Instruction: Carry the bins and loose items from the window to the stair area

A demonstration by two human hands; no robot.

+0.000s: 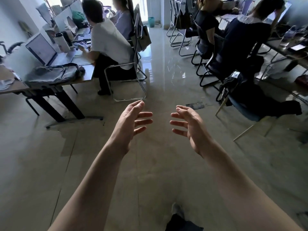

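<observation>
My left hand (pixel 131 121) and my right hand (pixel 187 124) are stretched out in front of me above the shiny floor, palms turned toward each other, fingers spread and relaxed. Neither hand holds anything. A small teal bin (pixel 151 22) stands far ahead on the floor by the bright window at the end of the aisle. No other task item is near my hands.
An aisle of glossy tiles (pixel 155 77) runs ahead between two rows of desks. On the left is a desk (pixel 10 88) with a grey bag (pixel 53 74) and seated people on metal chairs (pixel 131 80). On the right, more seated people and a chair (pixel 246 105) draped with dark clothes.
</observation>
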